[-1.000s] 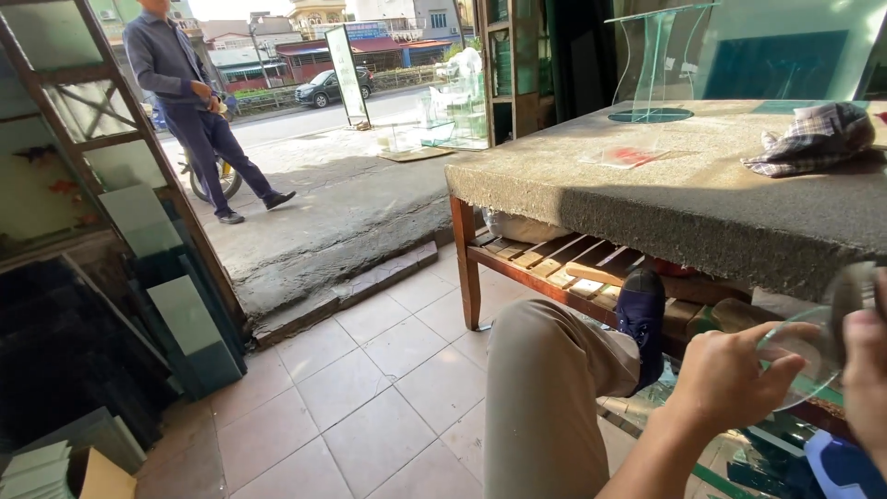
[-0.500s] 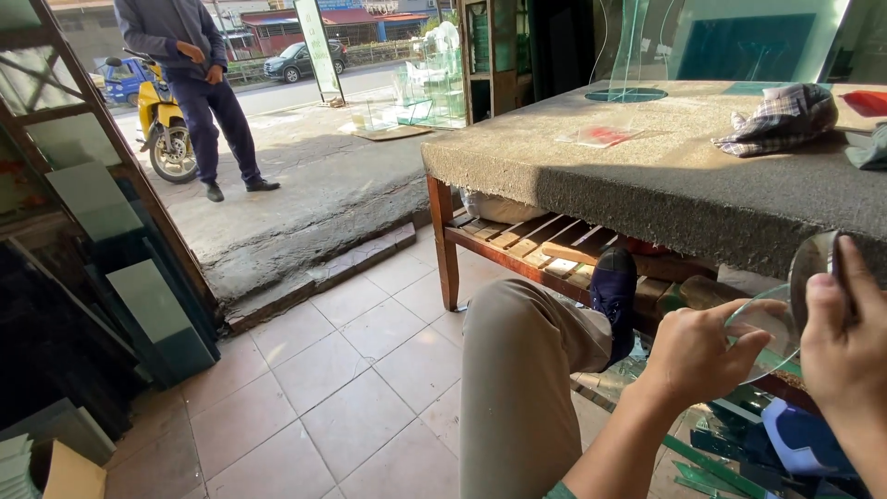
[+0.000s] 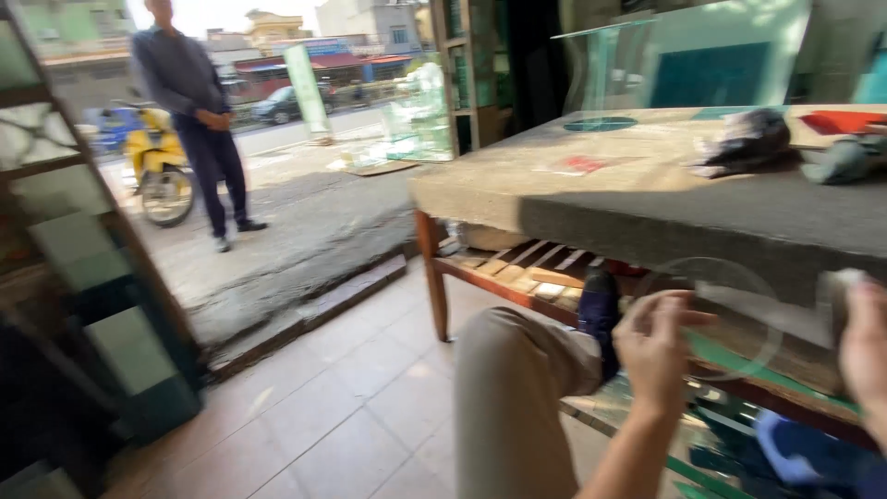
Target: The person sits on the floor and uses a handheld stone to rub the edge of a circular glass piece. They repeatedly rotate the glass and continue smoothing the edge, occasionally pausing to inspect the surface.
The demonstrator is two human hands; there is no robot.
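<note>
Left hand [image 3: 658, 346] pinching the round glass disc [image 3: 716, 319] at lower right, right hand [image 3: 864, 356] at the frame's edge — clutching a pale pad [image 3: 836, 294], table [image 3: 647, 208] just behind.

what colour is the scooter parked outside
Yellow; the scooter shows in the head view, behind the standing person.

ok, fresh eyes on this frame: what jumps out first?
Bottom right, the left hand holds a clear round glass disc by its edge, with the right hand pressing a pale object against its far side, blurred. Behind them runs a felt-topped wooden table carrying a curved glass piece. Top left, a person stands beside a yellow scooter outside.
</note>
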